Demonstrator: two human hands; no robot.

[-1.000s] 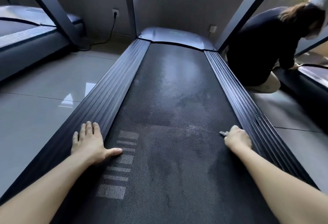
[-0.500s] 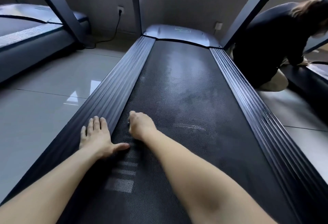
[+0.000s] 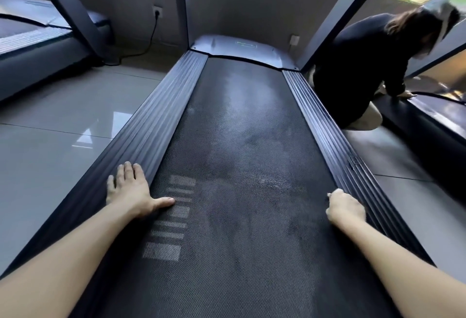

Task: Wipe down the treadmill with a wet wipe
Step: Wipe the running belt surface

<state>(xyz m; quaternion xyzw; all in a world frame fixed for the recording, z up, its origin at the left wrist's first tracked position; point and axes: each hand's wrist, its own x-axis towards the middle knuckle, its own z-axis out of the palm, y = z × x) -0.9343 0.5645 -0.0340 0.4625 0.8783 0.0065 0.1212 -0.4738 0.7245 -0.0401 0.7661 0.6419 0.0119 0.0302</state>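
From my remote seat, the treadmill [image 3: 239, 141] fills my view, its dark belt running away from me between two ribbed side rails [image 3: 151, 126]. On the floor to its right, another person [image 3: 353, 65] in dark clothes kneels over the next machine. My left hand [image 3: 131, 191] lies flat on the left rail, fingers straight, thumb out on the belt. My right hand [image 3: 346, 208] presses the belt's right edge, fingers curled under. The wet wipe is hidden, so I cannot tell whether that hand holds it.
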